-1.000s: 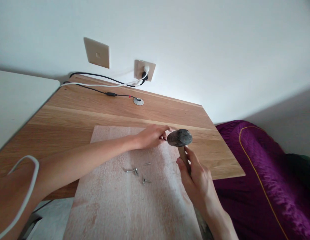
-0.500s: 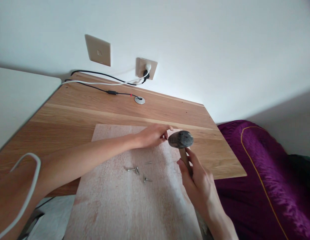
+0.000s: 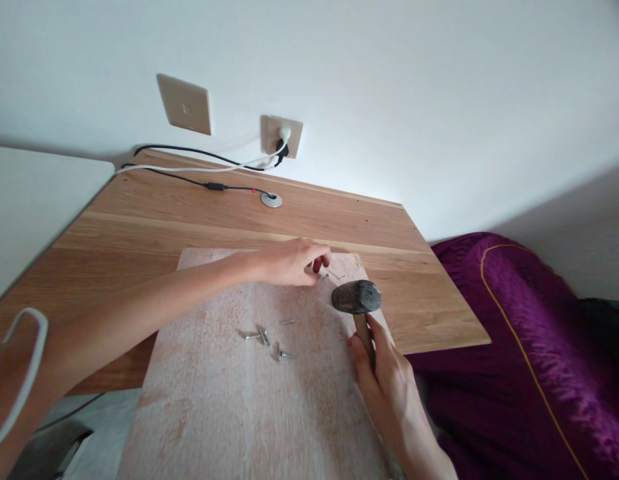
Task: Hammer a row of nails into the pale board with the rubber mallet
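Note:
My left hand [image 3: 299, 263] rests over the far part of a pale wooden board [image 3: 214, 413]. Its thumb and curled fingers come together at a small silver nail [image 3: 326, 276], the grip partly hidden. Another nail [image 3: 342, 277] shows just to the right of it. In my right hand [image 3: 389, 373] is a hammer [image 3: 356, 297], gripped by its wooden handle close below the dark head. That head hangs above the board's right side, apart from the left fingers. Several loose silver nails [image 3: 263, 335] lie mid-board.
Beneath the board is a wooden desk [image 3: 414, 313] against a white wall. Black and white cables [image 3: 189, 167] run along its back to a wall socket [image 3: 284, 137]. A white panel [image 3: 39, 207] stands at left, and purple fabric [image 3: 489, 400] covers something at right.
My left hand has drawn slightly left, away from the hammer head. The hammer sits a little lower, and the nail right of my fingers has come into sight. The view has shifted slightly.

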The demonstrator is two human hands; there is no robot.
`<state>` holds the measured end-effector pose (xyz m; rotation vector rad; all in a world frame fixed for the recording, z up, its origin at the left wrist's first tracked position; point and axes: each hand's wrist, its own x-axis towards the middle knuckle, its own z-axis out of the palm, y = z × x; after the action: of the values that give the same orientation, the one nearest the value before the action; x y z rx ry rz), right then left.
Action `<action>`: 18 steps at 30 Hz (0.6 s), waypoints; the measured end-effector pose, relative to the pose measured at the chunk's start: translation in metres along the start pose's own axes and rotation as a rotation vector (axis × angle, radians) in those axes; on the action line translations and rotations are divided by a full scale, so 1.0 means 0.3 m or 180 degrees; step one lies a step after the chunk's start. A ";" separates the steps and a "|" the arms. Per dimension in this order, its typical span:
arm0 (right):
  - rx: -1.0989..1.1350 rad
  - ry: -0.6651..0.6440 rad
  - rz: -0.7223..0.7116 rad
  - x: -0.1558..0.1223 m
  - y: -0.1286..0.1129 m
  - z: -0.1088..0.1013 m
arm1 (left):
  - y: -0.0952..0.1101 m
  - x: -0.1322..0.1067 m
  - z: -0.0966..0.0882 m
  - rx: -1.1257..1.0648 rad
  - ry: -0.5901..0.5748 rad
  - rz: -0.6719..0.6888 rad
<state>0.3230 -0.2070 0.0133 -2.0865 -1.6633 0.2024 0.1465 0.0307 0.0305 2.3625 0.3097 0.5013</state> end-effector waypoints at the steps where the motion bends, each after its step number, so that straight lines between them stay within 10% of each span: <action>1: 0.0006 -0.0015 -0.0010 -0.001 -0.001 0.001 | 0.021 -0.010 -0.021 0.0125 -0.0305 0.0031; 9: 0.0202 -0.0014 0.0121 -0.005 -0.027 -0.001 | 0.160 -0.067 -0.050 0.0679 -0.1559 -0.0229; 18: 0.0345 0.0049 0.0070 -0.005 -0.010 0.012 | 0.184 -0.062 -0.045 0.1126 -0.1632 -0.0022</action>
<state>0.3184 -0.2069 0.0112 -2.0216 -1.5852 0.2766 0.1287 -0.0085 0.0721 2.7232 0.1759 -0.1890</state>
